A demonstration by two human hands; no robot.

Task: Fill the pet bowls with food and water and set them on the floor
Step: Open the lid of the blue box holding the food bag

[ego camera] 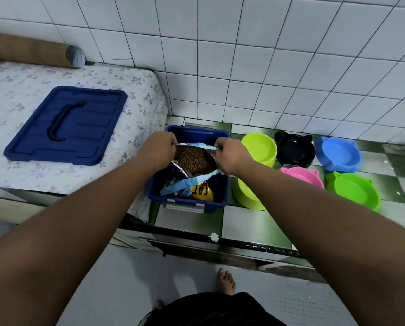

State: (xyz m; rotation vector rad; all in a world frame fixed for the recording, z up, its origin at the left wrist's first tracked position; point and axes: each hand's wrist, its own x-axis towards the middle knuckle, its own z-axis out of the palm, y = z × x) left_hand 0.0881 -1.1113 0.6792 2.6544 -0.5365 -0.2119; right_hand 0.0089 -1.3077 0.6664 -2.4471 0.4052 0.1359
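Forearms fill my near view. Left hand (160,147) and right hand (229,156) pinch the food bag (194,161) mouth apart inside the blue bin (188,203). Bag looks soft, crinkly; I'd grip lower. Bowls (290,149) wait right, empty.

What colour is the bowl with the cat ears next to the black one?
Blue. The blue bowl sits right of the black bowl, clear in the head view.
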